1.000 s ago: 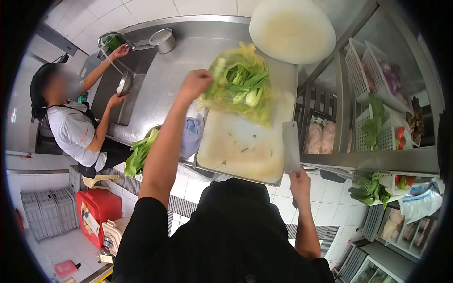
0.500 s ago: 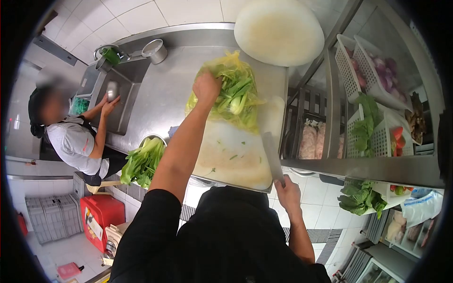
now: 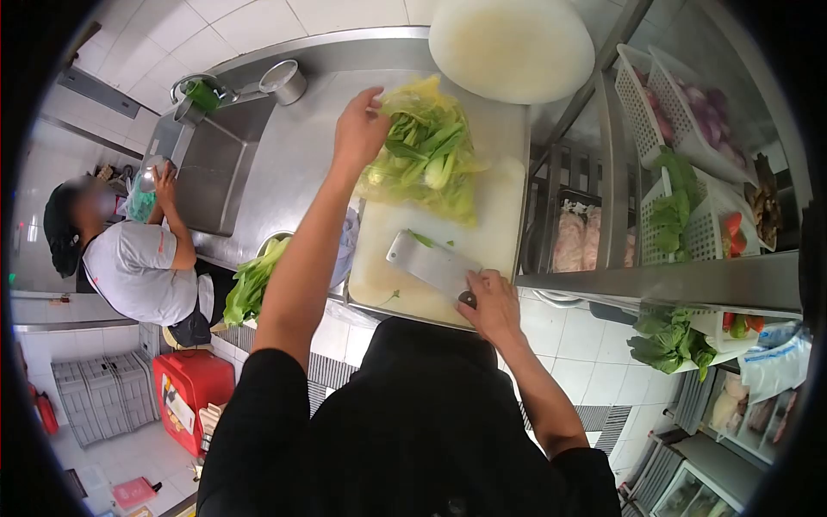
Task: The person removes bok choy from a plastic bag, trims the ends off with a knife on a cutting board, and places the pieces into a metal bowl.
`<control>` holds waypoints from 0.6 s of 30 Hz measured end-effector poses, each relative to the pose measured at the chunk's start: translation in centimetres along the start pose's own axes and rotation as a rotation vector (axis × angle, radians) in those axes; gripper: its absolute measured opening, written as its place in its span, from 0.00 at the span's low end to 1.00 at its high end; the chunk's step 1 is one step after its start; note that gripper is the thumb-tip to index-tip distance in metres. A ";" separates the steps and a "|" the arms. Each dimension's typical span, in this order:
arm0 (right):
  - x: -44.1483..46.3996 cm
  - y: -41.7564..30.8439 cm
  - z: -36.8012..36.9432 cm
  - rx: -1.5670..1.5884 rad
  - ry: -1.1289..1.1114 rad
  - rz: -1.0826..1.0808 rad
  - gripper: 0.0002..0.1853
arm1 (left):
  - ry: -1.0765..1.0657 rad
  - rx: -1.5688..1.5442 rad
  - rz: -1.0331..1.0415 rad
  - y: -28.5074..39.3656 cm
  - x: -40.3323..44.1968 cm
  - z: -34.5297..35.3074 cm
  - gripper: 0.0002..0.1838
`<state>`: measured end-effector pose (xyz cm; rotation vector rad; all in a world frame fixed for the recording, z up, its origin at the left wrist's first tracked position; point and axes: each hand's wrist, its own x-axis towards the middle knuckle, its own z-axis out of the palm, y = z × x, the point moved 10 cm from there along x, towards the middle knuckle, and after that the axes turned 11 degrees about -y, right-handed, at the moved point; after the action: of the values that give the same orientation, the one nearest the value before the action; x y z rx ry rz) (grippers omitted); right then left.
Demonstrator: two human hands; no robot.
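My right hand (image 3: pixel 494 308) has its fingers around the dark handle of a cleaver (image 3: pixel 435 265). The wide blade lies flat over the near part of a white cutting board (image 3: pixel 375 276), with small green scraps by it. At the left edge of a thin yellow plastic bag (image 3: pixel 457 202), my left hand (image 3: pixel 362 129) is open, fingers partly curled; whether it touches the bag I cannot tell. Leafy greens (image 3: pixel 426 142) with pale stems lie in the bag's opening. A bluish cloth (image 3: pixel 346 246) sits under my left forearm, beside the board.
More greens (image 3: pixel 251 284) fill a container at the counter's near left edge. A person (image 3: pixel 133 258) holds a metal bowl by the sink (image 3: pixel 220 164). A round board (image 3: pixel 512 47) leans at the back; a metal shelf (image 3: pixel 672 293) with vegetable baskets stands right.
My left hand has moved off the greens to the bag's left side. My right hand has brought the cleaver left, laying its blade over the board. The other person's bowl has moved away from the sink.
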<state>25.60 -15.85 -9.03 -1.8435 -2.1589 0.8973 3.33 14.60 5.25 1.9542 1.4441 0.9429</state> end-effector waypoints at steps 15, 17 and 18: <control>9.9 -2.9 -10.7 0.023 0.411 0.052 0.54 | -0.172 0.061 -0.020 -6.2 -6.9 0.0 0.62; 14.1 -4.3 -13.1 -0.010 0.428 0.052 0.57 | -0.185 0.085 0.043 -4.5 -4.6 0.9 0.64; 16.6 -4.5 -13.1 0.063 0.382 0.022 0.55 | -0.196 0.116 0.095 -3.5 -3.4 1.4 0.65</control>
<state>24.51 3.91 -0.26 -1.8343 -1.8602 0.5520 1.77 12.33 1.01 2.1508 1.3303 0.6977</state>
